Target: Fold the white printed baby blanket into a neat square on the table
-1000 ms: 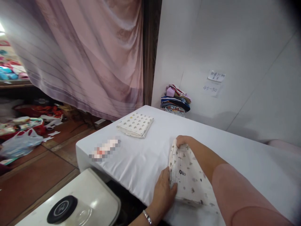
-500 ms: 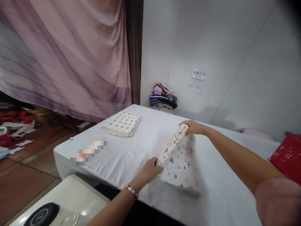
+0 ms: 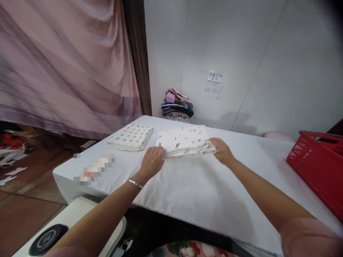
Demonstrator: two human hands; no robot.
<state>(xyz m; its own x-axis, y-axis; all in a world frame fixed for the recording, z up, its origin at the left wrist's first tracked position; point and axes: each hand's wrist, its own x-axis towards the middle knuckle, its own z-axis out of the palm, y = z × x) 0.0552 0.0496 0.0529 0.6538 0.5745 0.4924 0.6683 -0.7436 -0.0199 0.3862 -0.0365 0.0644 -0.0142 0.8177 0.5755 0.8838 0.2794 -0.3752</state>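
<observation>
A folded white cloth with small dark prints is stretched level above or on the white-covered table. My left hand grips its near left corner, fingers closed, a metal band on the wrist. The near right corner is pinched in my right hand. Several folded layers show along the near edge between the two hands. To the left lies another folded cloth with grey heart-like prints, flat on the table.
A red basket stands at the table's right side. Behind the table is a stack of folded fabrics by the wall. A blurred-out item lies front left. Near it, a white surface holds a black round object.
The held cloth has gone from hanging at a slant to lying level, farther back and to the left. Both hands moved with it. The view has turned right, showing more of the basket.
</observation>
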